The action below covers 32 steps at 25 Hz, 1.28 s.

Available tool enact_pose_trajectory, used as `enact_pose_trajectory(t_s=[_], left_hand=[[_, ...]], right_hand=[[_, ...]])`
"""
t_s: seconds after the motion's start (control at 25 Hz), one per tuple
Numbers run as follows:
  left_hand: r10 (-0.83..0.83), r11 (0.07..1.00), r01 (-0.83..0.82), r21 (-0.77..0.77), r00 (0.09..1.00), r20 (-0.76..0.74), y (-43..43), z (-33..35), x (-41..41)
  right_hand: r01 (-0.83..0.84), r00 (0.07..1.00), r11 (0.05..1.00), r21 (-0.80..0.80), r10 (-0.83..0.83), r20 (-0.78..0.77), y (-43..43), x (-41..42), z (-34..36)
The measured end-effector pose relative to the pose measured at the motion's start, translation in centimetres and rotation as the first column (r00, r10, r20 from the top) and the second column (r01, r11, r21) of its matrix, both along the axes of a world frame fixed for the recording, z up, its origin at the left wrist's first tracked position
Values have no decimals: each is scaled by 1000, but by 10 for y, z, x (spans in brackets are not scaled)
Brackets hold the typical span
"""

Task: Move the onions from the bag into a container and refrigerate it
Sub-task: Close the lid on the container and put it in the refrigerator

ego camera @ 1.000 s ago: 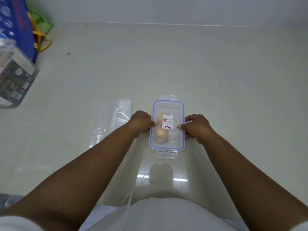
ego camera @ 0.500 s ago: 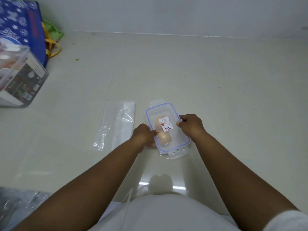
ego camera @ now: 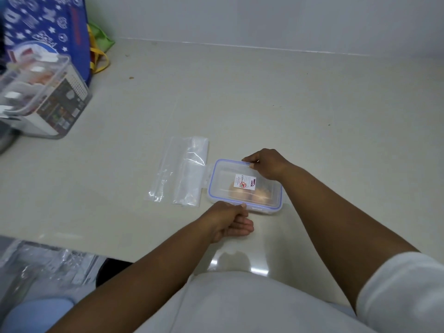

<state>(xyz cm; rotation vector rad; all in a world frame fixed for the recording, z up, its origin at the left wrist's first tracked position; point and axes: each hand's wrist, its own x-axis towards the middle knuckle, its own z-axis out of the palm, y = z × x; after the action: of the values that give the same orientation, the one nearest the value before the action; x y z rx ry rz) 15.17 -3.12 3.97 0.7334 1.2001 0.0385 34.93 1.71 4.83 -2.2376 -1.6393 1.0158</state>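
Observation:
A clear rectangular container (ego camera: 223,175) with a blue-rimmed lid and a white sticker lies sideways on the pale counter. Pale brown onions (ego camera: 257,194) show through its lid. My left hand (ego camera: 230,218) presses its thumb on the near long edge, the other fingers curled on the counter. My right hand (ego camera: 266,164) grips the far long edge at the lid. An empty clear plastic bag (ego camera: 181,170) lies flat just left of the container, touching its left latch.
A larger clear lidded box (ego camera: 45,99) with packaged goods stands at the far left. Behind it leans a blue starred bag (ego camera: 48,32) with yellow handles. The wall (ego camera: 264,20) runs along the counter's back. The counter edge (ego camera: 60,245) drops away at lower left over crumpled plastic.
The container has turned about a quarter turn, from lengthwise to sideways. My left hand moved to its near edge and my right hand to its far edge. The view shifted right.

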Motion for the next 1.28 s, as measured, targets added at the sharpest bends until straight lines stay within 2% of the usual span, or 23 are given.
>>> enact_pose_trajectory(t_s=[0.08,0.12,0.16,0.24,0.28,0.32,0.4,0.48,0.68,0.8,0.92,1.08,1.24,1.28], left_hand=[[-93,976,111,187,990,-106,13,7,-11],[-65,938,116,326,985,-161,22,10,-17],[3,870,105,482,976,-218,33,14,-23],[146,654,164,738,930,-336,56,19,-30],[171,566,231,791,906,-387,65,21,-32],[154,517,313,796,881,-446,72,21,-32],[29,491,508,708,802,-596,81,19,-26],[-54,502,605,618,735,-676,85,16,-19],[-125,570,636,520,693,-710,104,15,-9],[-154,672,570,472,732,-664,110,14,-7],[-94,819,351,455,863,-496,112,8,-11],[-112,829,321,459,898,-425,112,6,-15],[-121,836,318,447,902,-415,114,5,-14],[-133,834,327,444,901,-414,115,5,-13]], right_hand=[[45,997,996,78,-50,63,-11,-3,1],[106,990,985,139,-118,79,-20,-5,2],[177,976,962,207,-199,90,-31,-5,2],[301,925,903,306,-354,135,-58,-4,1],[342,898,883,322,-409,165,-72,-2,0],[373,876,873,314,-443,191,-85,-1,0],[437,852,866,242,-485,198,-101,1,1],[491,843,856,161,-514,160,-104,0,2],[546,835,838,-9,-543,94,-94,2,6],[612,790,789,-51,-613,-9,-91,5,8],[649,754,755,-88,-654,-50,-89,7,7],[692,697,712,-118,-701,-148,-89,11,-2],[755,575,640,-145,-751,-325,-95,14,-16],[750,580,647,-140,-744,-330,-96,14,-18]])
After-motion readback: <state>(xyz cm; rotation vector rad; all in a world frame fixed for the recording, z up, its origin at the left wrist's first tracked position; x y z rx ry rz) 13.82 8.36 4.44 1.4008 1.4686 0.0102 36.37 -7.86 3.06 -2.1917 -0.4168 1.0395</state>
